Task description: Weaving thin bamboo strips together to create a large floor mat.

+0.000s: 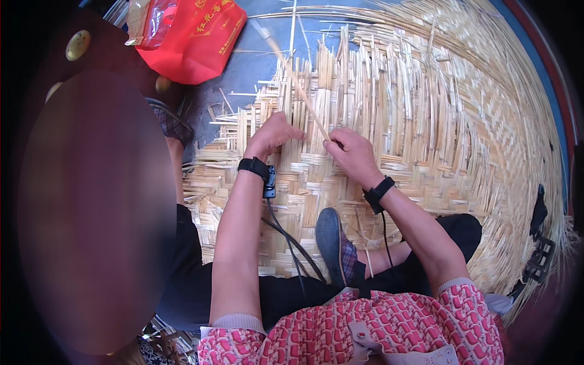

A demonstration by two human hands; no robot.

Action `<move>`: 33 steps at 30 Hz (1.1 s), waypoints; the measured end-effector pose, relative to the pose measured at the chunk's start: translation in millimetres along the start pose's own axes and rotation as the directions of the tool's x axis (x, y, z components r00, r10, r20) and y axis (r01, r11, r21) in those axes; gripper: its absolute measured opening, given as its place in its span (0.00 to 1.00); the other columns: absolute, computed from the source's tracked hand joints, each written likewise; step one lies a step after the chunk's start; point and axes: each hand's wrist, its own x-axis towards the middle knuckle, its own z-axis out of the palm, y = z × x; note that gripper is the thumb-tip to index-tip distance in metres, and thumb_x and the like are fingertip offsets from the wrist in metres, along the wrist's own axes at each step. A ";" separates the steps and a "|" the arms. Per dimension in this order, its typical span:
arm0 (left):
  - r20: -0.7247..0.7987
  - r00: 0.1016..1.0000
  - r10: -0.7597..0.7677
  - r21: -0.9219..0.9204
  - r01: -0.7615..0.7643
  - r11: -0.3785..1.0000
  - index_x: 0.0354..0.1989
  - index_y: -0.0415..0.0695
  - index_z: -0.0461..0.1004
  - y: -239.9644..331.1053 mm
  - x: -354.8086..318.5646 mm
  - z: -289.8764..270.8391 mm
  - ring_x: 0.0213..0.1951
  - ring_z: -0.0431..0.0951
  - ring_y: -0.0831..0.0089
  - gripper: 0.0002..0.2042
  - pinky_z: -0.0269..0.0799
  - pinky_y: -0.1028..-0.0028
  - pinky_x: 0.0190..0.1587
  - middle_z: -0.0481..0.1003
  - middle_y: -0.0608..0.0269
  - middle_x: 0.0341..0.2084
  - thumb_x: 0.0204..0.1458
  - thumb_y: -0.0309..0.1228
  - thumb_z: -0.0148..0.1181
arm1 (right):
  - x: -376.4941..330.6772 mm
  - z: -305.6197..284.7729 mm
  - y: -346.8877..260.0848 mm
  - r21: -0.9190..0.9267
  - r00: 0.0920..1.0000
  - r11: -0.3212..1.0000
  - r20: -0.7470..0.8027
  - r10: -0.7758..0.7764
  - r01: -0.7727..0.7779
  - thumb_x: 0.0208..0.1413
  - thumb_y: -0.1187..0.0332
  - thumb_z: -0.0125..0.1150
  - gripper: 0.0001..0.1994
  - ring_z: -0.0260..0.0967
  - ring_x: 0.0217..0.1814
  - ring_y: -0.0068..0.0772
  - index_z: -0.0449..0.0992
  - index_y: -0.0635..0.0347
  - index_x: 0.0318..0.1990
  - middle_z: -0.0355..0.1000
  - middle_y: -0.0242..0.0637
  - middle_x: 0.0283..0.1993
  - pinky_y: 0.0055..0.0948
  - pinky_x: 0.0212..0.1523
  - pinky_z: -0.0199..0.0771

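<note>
My right hand (353, 155) is closed, its thumb and fingers pinching the lower end of a long pale reed strip (299, 91). The strip slants up and to the left over the mat, its far end blurred. To the left, my left hand (275, 135) rests low over the loose strip ends, thumb stretched to the right and apart from the fingers, which are partly hidden. I see nothing held in it. Beneath both hands spreads a woven reed mat (304, 201), with a tight weave near me and loose upright strips along its far edge.
A red bag (204, 45) stands on the grey floor (255, 52) at the far left. My shoe (334, 243) presses on the mat. Black cables (295, 243) hang from the wrist straps. Long loose reeds (511, 55) fan along the far right. Another foot (170, 121) is at left.
</note>
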 end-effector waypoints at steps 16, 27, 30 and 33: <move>-0.108 0.988 0.106 -0.004 -0.107 0.994 0.38 0.32 0.77 -3.9 -9.4 13.3 0.29 0.77 0.73 0.17 0.73 0.72 0.34 0.79 0.56 0.29 0.38 0.25 0.69 | 22.9 8.9 6.5 -0.236 0.995 0.967 -0.004 0.097 -0.095 0.50 0.67 0.51 0.12 0.72 0.33 0.52 0.69 0.64 0.40 0.73 0.51 0.29 0.47 0.36 0.70; -0.612 0.788 0.064 -0.580 -0.502 0.641 0.45 0.41 0.75 -18.0 -56.2 17.1 0.40 0.77 0.74 0.14 0.75 0.75 0.40 0.76 0.64 0.35 0.48 0.20 0.62 | 14.2 27.5 33.7 -0.015 0.997 0.997 0.046 -0.069 0.070 0.51 0.65 0.58 0.08 0.72 0.39 0.41 0.77 0.50 0.38 0.74 0.36 0.34 0.36 0.40 0.70; -0.744 0.641 -0.191 -0.633 -0.583 0.509 0.42 0.39 0.74 -46.3 -72.6 -1.6 0.42 0.76 0.73 0.10 0.77 0.71 0.39 0.75 0.61 0.36 0.51 0.20 0.56 | 22.7 29.3 37.0 0.222 0.993 0.968 0.046 0.107 -0.115 0.53 0.66 0.57 0.09 0.72 0.40 0.38 0.78 0.54 0.39 0.74 0.37 0.38 0.35 0.42 0.70; -0.748 0.648 -0.142 -0.645 -0.659 0.387 0.41 0.38 0.74 -90.3 -96.6 -44.3 0.44 0.77 0.71 0.11 0.77 0.68 0.39 0.75 0.57 0.40 0.50 0.17 0.49 | 35.1 50.7 12.1 0.388 0.998 0.921 -0.029 0.051 -0.035 0.57 0.66 0.54 0.11 0.71 0.42 0.38 0.76 0.60 0.43 0.73 0.42 0.40 0.36 0.45 0.69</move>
